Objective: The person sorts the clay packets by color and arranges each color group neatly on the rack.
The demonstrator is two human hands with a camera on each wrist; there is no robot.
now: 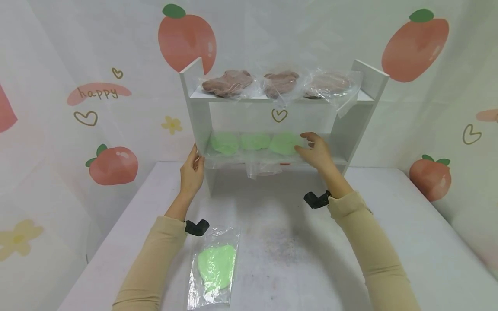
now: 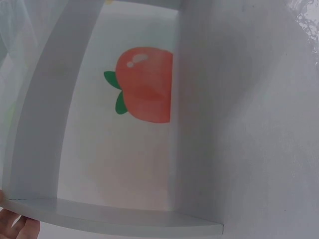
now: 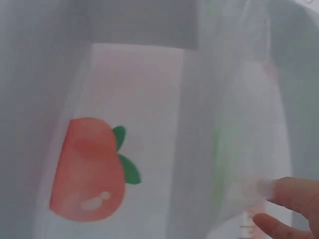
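A white two-tier shelf (image 1: 346, 125) stands on the table. On its lower board three clear bags with flat green pieces lie in a row: a left one (image 1: 225, 143), a middle one (image 1: 255, 141) and a right one (image 1: 284, 144). My right hand (image 1: 320, 153) is at the right bag's edge, thumb and fingers spread apart; in the right wrist view one fingertip (image 3: 271, 190) meets the clear plastic (image 3: 249, 164). Against the shelf's left side panel (image 1: 199, 125) rests my left hand (image 1: 191, 175), fingers fairly straight. Only its fingers (image 2: 20, 226) show in the left wrist view, beyond the panel's edge.
Three clear bags of brown pieces, left (image 1: 229, 83), middle (image 1: 281, 83) and right (image 1: 330, 83), lie on the top board. Another bagged green piece (image 1: 216, 267) lies on the white table (image 1: 268, 276) by my left forearm. A fruit-printed curtain (image 1: 249, 34) hangs behind.
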